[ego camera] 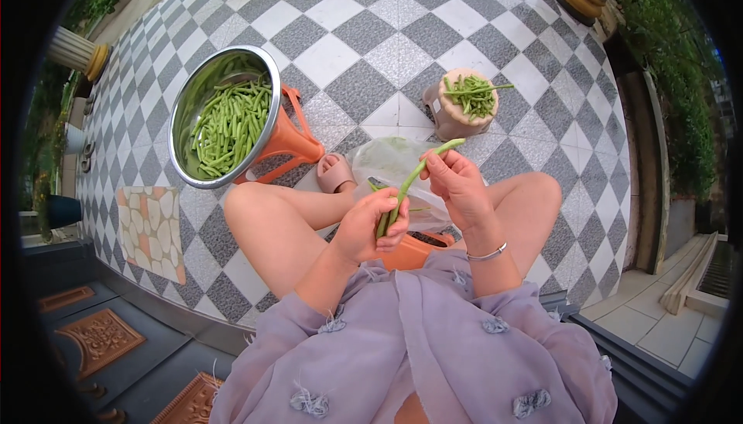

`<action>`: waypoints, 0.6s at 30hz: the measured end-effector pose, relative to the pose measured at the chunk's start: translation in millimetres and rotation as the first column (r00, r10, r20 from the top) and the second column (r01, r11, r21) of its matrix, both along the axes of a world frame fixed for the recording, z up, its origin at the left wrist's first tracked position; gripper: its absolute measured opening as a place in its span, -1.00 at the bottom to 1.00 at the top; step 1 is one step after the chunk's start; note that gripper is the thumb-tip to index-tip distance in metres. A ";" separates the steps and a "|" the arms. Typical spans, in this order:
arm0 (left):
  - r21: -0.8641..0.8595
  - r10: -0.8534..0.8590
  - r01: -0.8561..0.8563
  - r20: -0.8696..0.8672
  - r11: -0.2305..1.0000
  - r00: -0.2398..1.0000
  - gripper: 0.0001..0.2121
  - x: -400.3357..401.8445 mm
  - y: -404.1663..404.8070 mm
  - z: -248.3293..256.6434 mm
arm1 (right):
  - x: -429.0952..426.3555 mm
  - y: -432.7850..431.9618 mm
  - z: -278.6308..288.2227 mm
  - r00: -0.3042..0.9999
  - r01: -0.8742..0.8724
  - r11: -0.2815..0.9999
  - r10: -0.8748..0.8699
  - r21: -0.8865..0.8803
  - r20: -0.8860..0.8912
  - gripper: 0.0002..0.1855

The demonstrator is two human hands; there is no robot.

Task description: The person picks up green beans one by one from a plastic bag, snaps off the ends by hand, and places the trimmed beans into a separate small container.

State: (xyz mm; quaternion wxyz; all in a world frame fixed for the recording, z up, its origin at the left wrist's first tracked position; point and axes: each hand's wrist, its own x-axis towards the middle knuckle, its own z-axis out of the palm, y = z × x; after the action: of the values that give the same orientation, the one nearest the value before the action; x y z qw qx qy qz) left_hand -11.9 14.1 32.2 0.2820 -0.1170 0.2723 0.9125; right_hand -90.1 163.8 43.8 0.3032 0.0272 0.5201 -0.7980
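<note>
My left hand [374,221] is closed around the lower ends of green bean pods [406,186]. The longest pod runs up to the right, and my right hand [455,186] pinches it near its upper end between thumb and fingers. Beneath and beyond my hands lies a translucent plastic bag [380,157], with a few green pieces showing in it. On the left, a steel bowl [176,134] holds many short cut beans [232,128]. At the upper right, a small heap of green scraps [473,94] rests on a round container with a scalloped top [461,128].
An orange plastic stool [290,139] supports the bowl. Part of another orange seat [406,251] shows between my legs. A pink slipper [334,173] is on my foot beside the bag. A stone-patterned mat [152,232] lies at left on the checkered tile floor. Columns stand at both upper sides.
</note>
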 end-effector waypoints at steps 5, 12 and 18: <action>0.225 -0.068 0.064 0.011 0.972 0.998 -0.83 -0.5 -7.1 -5.7 | 3.4 -2.9 3.4 0.996 0.041 0.998 -0.036 0.054 -0.085 -0.82; -0.496 -0.170 0.177 0.060 0.850 0.984 -0.85 -4.3 -0.4 -6.6 | 9.7 -9.4 -5.1 0.932 0.142 0.977 -0.078 0.159 -0.353 -0.81; -0.630 -0.156 0.070 -0.082 0.773 0.984 -0.81 5.5 -1.3 -35.1 | 4.3 -8.0 27.3 0.883 0.096 0.987 -0.023 0.132 -0.470 -0.81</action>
State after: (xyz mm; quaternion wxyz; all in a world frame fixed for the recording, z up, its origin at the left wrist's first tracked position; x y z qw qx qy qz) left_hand -6.5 12.8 -2.9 0.2632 -0.1279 0.5834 0.7576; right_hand -85.8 155.8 71.1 0.1416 -0.1265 0.6356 -0.7483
